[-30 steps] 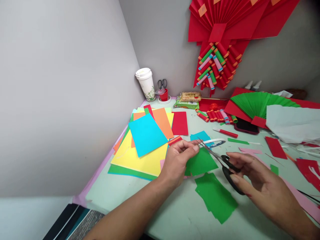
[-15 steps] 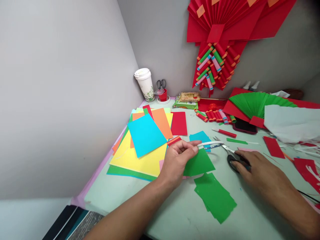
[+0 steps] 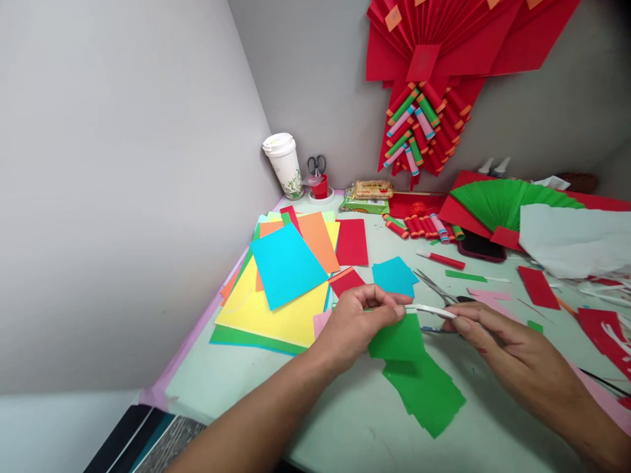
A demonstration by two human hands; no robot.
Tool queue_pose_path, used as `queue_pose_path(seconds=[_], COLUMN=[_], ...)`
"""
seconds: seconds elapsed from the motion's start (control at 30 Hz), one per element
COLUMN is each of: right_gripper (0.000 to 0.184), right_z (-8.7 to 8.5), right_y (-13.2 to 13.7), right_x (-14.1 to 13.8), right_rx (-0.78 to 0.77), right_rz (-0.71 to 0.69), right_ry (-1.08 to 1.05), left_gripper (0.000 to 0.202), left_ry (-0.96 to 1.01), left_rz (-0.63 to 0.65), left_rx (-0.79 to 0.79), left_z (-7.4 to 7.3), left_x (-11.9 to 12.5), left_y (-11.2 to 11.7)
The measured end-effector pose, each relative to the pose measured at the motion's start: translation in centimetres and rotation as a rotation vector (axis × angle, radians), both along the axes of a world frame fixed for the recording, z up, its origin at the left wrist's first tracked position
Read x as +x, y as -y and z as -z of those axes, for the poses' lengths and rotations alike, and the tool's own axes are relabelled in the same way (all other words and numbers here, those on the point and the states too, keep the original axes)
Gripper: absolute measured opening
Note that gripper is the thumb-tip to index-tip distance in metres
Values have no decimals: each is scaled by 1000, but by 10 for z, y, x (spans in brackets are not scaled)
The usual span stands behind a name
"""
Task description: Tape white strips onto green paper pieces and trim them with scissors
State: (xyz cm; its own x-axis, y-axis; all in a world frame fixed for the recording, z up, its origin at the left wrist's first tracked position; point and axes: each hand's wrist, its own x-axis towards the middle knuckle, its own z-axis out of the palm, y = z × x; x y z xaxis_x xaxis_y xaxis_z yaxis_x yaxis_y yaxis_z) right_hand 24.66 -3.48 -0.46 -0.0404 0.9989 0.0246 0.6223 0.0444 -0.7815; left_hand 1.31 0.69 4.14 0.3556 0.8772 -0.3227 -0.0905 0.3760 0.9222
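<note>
My left hand pinches the top edge of a green paper piece between thumb and fingers. A narrow white strip runs from that edge out to the right. Its far end is gripped by the thumb and forefinger of my right hand. Behind these fingers, scissors lie on the table with their blades spread, the handles partly covered by the hand. A stack of green paper pieces lies just below, partly overlapped in view by the held piece.
Coloured sheets are piled left of my hands, with blue pieces near the middle. Behind stand a lidded paper cup and a red holder. Small paper rolls, a red marker and a green folded fan lie further back.
My right hand has let go of the scissors, which now lie on the table, and has taken hold of the white strip's end. The green paper has moved slightly right and down.
</note>
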Motion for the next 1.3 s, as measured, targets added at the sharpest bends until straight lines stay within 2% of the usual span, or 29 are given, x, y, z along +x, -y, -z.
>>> queue_pose_path(seconds=[0.17,0.27,0.37,0.47,0.53,0.57,0.67,0.73,0.77,0.83,0.93,1.3], right_gripper=[42,44,45,45,45,45,46,45,44,42,41,40], right_z=[-1,-1,0,0,-2,-3,-3,-3,-3,-3,-5,-12], right_y=[2,2,3,3,3,2,1,1,1,2,4,4], right_x=[5,6,4,2,1,0,0,1,1,1,0,-5], right_rx=[-56,-64,-44,-29,-45,-59,-84,-78,-72,-66,-73,-76], right_rz=[250,281,263,259,269,274,281,282,281,272,265,279], right_ry=[-65,-87,-38,-7,-18,-27,-53,-51,-47,-42,-41,-21], left_gripper=[15,13,15,7,15,23,40,54,60,64,59,47], left_ry=[-416,-675,-795,-858,-879,-875,-781,-811,-848,-897,-941,-950], left_rz=[19,118,98,20,-10,19,313,510,551,605,643,733], left_rx=[294,394,456,546,650,694,653,651,664,679,684,694], left_z=[-5,-3,2,4,4,4,11,20,25,33,37,26], left_x=[-23,-38,-43,-37,-28,-23,-7,2,5,9,13,13], left_y=[-19,-28,-29,-25,-20,-16,-3,5,8,12,14,14])
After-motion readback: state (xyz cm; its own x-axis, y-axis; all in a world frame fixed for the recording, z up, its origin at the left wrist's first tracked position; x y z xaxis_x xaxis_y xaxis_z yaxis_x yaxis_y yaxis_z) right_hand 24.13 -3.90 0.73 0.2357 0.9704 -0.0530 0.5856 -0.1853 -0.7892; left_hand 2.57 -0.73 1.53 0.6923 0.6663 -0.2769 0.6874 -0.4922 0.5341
